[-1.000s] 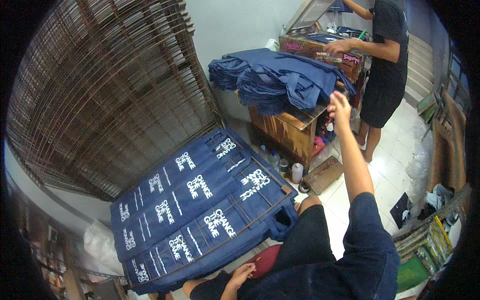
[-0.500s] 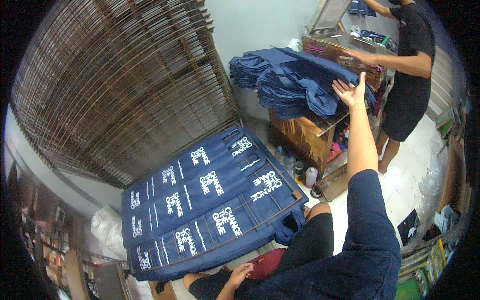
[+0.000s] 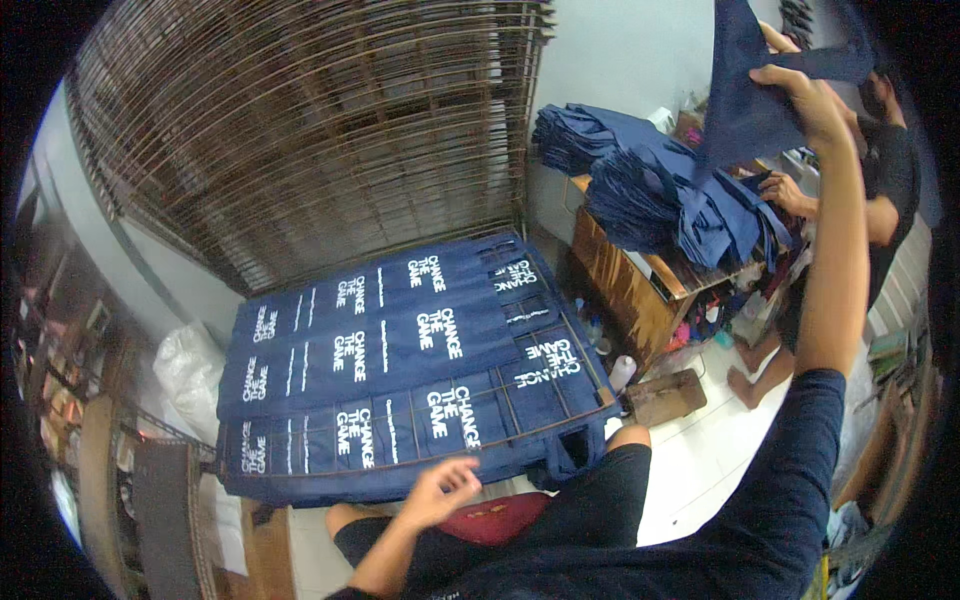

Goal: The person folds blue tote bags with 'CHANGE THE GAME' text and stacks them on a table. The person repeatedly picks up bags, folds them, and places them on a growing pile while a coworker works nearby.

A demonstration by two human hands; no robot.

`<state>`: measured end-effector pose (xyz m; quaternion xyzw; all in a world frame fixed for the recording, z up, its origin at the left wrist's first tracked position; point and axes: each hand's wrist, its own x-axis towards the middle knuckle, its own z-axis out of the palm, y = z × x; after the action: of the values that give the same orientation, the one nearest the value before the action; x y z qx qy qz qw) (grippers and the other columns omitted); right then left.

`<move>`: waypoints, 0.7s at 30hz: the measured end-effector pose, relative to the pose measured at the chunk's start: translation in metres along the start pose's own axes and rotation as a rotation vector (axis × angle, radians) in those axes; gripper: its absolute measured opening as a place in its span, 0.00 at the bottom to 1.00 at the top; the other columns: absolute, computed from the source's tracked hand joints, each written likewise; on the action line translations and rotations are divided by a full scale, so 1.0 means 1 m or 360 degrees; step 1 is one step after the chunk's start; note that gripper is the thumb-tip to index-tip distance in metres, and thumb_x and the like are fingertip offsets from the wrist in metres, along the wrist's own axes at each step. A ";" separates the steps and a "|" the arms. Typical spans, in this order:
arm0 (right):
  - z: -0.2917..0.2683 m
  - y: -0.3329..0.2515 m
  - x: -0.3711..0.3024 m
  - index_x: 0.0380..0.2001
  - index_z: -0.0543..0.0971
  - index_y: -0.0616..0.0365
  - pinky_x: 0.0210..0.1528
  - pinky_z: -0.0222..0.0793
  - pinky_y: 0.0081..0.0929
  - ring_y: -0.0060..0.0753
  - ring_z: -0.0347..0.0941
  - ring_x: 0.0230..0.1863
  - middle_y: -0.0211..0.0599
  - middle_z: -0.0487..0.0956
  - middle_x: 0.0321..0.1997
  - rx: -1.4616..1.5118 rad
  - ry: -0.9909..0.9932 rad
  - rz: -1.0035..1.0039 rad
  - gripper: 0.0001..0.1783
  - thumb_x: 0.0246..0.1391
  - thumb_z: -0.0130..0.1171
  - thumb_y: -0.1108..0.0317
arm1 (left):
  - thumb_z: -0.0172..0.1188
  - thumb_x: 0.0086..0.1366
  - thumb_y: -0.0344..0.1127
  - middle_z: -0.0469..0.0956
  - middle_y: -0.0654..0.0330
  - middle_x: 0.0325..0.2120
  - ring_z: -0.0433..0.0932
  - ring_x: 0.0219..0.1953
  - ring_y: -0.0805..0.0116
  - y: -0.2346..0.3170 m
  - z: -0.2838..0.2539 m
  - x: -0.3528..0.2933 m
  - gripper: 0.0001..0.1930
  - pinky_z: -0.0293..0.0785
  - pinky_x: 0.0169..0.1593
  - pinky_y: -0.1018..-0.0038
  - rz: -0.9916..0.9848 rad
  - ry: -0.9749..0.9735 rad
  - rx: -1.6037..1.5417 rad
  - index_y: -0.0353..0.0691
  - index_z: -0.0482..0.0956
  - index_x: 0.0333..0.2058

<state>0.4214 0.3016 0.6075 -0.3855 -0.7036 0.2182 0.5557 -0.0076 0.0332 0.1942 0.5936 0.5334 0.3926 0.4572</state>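
Observation:
Up at the far right, my right hand [image 3: 815, 105] grips a navy cloth bag [image 3: 742, 115] between thumb and fingers; the cloth hangs from it with a strap-like strip stretching right. My left hand [image 3: 443, 492] is held over my lap, near the front edge of the wire rack [image 3: 560, 417], its fingers loosely bent and apart with nothing in them. Several navy cloth pieces with white printing [image 3: 400, 350] lie flat on that rack. A thick pile of folded navy cloth [image 3: 640, 190] rests on a wooden table, below the bag that I hold.
Raised wire racks [image 3: 320, 130] stand tilted behind the flat one. A co-worker's hand [image 3: 788, 192] touches the pile at the wooden table [image 3: 625, 300]. A white bottle [image 3: 622, 373] and a wooden box [image 3: 665, 397] are on the floor. Clear plastic [image 3: 190, 370] lies at the left.
My right hand has gone from open and empty near the pile to raised and gripping a navy cloth bag. My left hand has lifted from my lap. The co-worker has leaned down toward the pile.

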 end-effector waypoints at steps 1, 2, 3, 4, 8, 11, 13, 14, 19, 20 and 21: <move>0.008 -0.030 -0.008 0.48 0.74 0.56 0.37 0.71 0.25 0.29 0.74 0.35 0.35 0.77 0.38 -0.0210 -0.0052 -0.0131 0.29 0.36 0.62 0.68 | 0.62 0.56 0.32 0.76 0.65 0.30 0.71 0.29 0.79 0.020 -0.014 0.011 0.19 0.69 0.37 0.80 0.0131 0.0083 0.0034 0.37 0.73 0.46; 0.026 -0.055 -0.017 0.49 0.74 0.57 0.38 0.71 0.25 0.28 0.74 0.36 0.34 0.77 0.39 -0.0395 -0.0119 -0.0268 0.31 0.35 0.62 0.69 | 0.63 0.54 0.31 0.76 0.65 0.30 0.71 0.30 0.79 0.039 -0.028 0.019 0.19 0.69 0.37 0.79 0.0245 0.0193 0.0076 0.37 0.74 0.46; 0.036 -0.077 -0.028 0.50 0.73 0.59 0.41 0.70 0.25 0.29 0.73 0.38 0.35 0.76 0.40 -0.0566 -0.0281 -0.0302 0.32 0.33 0.61 0.70 | 0.64 0.53 0.31 0.76 0.64 0.31 0.72 0.31 0.78 0.058 -0.038 0.030 0.20 0.69 0.37 0.79 0.0419 0.0306 0.0123 0.38 0.74 0.47; 0.041 -0.098 -0.039 0.51 0.72 0.61 0.44 0.69 0.26 0.29 0.73 0.40 0.35 0.76 0.42 -0.0756 -0.0429 -0.0332 0.34 0.32 0.61 0.70 | 0.65 0.52 0.32 0.75 0.63 0.31 0.72 0.32 0.76 0.075 -0.048 0.044 0.21 0.69 0.38 0.78 0.0601 0.0407 0.0166 0.38 0.74 0.47; 0.082 -0.125 -0.051 0.46 0.75 0.64 0.54 0.62 0.26 0.32 0.72 0.46 0.41 0.77 0.46 -0.1195 -0.1331 -0.0480 0.36 0.21 0.63 0.75 | 0.67 0.49 0.38 0.73 0.59 0.42 0.71 0.44 0.70 0.126 -0.074 0.083 0.30 0.69 0.43 0.73 0.0901 0.0619 -0.0058 0.41 0.69 0.52; 0.135 -0.141 -0.072 0.45 0.76 0.66 0.53 0.63 0.25 0.33 0.72 0.47 0.44 0.78 0.43 -0.0895 -0.1627 -0.0014 0.35 0.21 0.61 0.78 | 0.70 0.46 0.42 0.64 0.56 0.53 0.62 0.56 0.63 0.141 -0.093 0.096 0.41 0.66 0.51 0.66 0.1029 0.0574 -0.0103 0.44 0.60 0.58; 0.154 -0.141 -0.074 0.45 0.75 0.66 0.52 0.64 0.25 0.32 0.72 0.47 0.44 0.78 0.44 -0.0786 -0.1794 -0.0063 0.34 0.23 0.59 0.78 | 0.72 0.42 0.45 0.59 0.55 0.57 0.55 0.61 0.59 0.146 -0.095 0.101 0.50 0.62 0.55 0.60 0.1054 0.0479 -0.0136 0.46 0.53 0.62; 0.163 -0.139 -0.074 0.46 0.75 0.66 0.52 0.64 0.25 0.32 0.72 0.47 0.44 0.78 0.44 -0.0713 -0.1874 -0.0092 0.34 0.24 0.59 0.78 | 0.73 0.41 0.47 0.57 0.54 0.59 0.54 0.62 0.59 0.146 -0.097 0.101 0.52 0.59 0.57 0.58 0.1075 0.0421 -0.0133 0.46 0.51 0.62; 0.210 -0.117 -0.078 0.47 0.73 0.65 0.49 0.65 0.26 0.33 0.72 0.44 0.40 0.77 0.42 -0.0533 -0.2049 0.0042 0.32 0.29 0.57 0.76 | 0.65 0.54 0.45 0.67 0.53 0.53 0.65 0.55 0.65 0.151 -0.098 0.073 0.37 0.61 0.57 0.66 0.1151 -0.0049 -0.0572 0.38 0.59 0.58; 0.222 -0.109 -0.078 0.48 0.73 0.65 0.49 0.65 0.26 0.33 0.72 0.45 0.40 0.77 0.43 -0.0548 -0.2071 -0.0098 0.32 0.31 0.58 0.75 | 0.62 0.57 0.43 0.69 0.54 0.51 0.67 0.53 0.67 0.156 -0.099 0.062 0.33 0.62 0.56 0.69 0.1097 -0.0136 -0.0680 0.35 0.62 0.57; 0.231 -0.105 -0.078 0.48 0.72 0.64 0.50 0.65 0.27 0.33 0.72 0.45 0.41 0.77 0.43 -0.0572 -0.2085 -0.0231 0.31 0.32 0.58 0.74 | 0.53 0.64 0.37 0.75 0.58 0.43 0.72 0.45 0.74 0.162 -0.098 0.053 0.19 0.68 0.50 0.76 0.1032 -0.0038 -0.0657 0.30 0.69 0.49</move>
<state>0.1774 0.2047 0.5702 -0.2120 -0.9441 0.2485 -0.0443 -0.0503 0.0962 0.3758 0.6316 0.2222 0.6089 0.4253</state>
